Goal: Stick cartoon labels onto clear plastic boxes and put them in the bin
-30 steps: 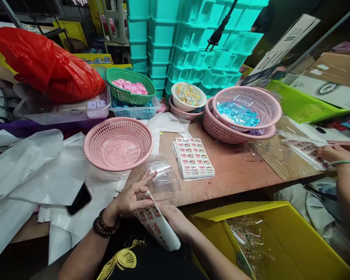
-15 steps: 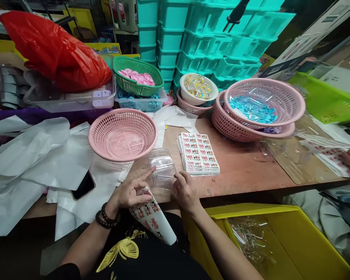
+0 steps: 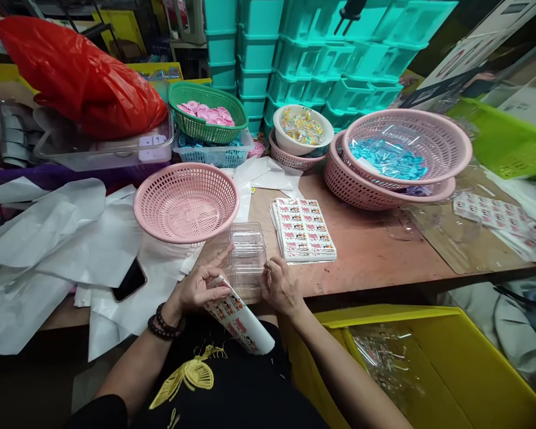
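My left hand (image 3: 201,289) pinches the top edge of a sticker sheet (image 3: 241,322) that curls down over my lap, index finger stretched toward the table. My right hand (image 3: 280,287) rests at the table's near edge, fingertips on a stack of clear plastic boxes (image 3: 247,257) lying between both hands. Just right of the boxes lies a pile of printed sticker sheets (image 3: 304,230) on the brown table (image 3: 370,256).
An empty pink basket (image 3: 186,201) sits behind the boxes. White paper (image 3: 53,238) and a black phone (image 3: 129,280) lie left. Pink baskets with blue pieces (image 3: 402,158), a white bowl (image 3: 302,128), a green basket (image 3: 208,112) stand behind. A yellow bin (image 3: 429,369) is below right.
My right hand came up from under the sticker sheet to the clear boxes and touches them. The other person's hand at the right edge has gone from view.
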`<state>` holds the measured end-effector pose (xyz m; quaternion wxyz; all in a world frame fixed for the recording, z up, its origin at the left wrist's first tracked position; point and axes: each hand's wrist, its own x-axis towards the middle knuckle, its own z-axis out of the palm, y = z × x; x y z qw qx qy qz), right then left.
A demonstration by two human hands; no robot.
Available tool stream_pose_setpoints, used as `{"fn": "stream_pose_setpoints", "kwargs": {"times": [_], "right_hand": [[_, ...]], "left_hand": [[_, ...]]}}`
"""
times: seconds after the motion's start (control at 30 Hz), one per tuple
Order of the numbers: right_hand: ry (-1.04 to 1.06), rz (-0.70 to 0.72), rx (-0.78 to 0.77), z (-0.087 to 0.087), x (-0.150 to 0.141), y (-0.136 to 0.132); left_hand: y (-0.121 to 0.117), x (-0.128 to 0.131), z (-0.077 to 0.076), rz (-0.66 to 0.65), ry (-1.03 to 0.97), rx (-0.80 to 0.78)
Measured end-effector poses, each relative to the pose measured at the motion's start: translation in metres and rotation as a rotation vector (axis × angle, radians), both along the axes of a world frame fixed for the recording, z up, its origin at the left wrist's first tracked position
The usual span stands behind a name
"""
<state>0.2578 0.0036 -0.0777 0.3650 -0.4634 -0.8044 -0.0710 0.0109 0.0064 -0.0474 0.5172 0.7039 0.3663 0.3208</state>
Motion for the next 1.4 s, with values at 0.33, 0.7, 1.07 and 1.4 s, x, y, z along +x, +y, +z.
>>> {"fn": "stream_pose_setpoints", "kwargs": {"times": [0.33,0.7,1.07,1.4], "right_hand": [[0.292,0.264,-0.701,0.110,0.009,-0.040],[0.277,0.262,-0.568,0.093,-0.008,-0.049],[0.537,0.039,-0.105,0.071,0.009,-0.068],[0.765,0.127,-1.188,0.091,0.013,0.030]], "left_hand": [[-0.030,0.004,0.045,0.291,0.034,0.045],[-0.048,0.024,0.040,0.194,-0.030,-0.257],[-0.051,0.025,0.017,0.238,0.078,0.090],[-0.030,0.025,0.007,0.290,0.231,0.624]]}}
